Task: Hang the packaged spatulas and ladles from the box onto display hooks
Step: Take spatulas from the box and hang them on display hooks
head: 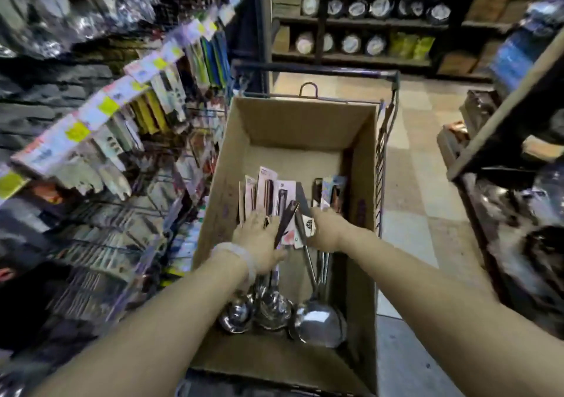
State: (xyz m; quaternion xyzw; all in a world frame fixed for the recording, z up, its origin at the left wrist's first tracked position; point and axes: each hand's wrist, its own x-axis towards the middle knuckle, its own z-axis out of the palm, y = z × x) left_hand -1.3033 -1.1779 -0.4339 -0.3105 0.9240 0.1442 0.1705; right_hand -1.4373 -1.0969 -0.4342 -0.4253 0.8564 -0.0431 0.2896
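A brown cardboard box (305,128) sits in a wire cart and holds several steel ladles (271,308) and a steel spatula (319,323), their handles in card sleeves (265,192). Both my hands are down in the box. My left hand (259,239) lies on the left bunch of handles, its fingers curled around them and a pale bracelet on the wrist. My right hand (328,229) grips the handles of the right bunch near a white card tag (308,224). The display hooks (146,183) stand on the rack at the left, full of packaged utensils.
The wire cart (386,140) has its dark handle bar at the far end. A display rack with price tags (106,106) crowds the left side. Dark shelves with plates (357,9) stand across the aisle. Another shelf unit (518,140) juts in at the right. Tiled floor runs between them.
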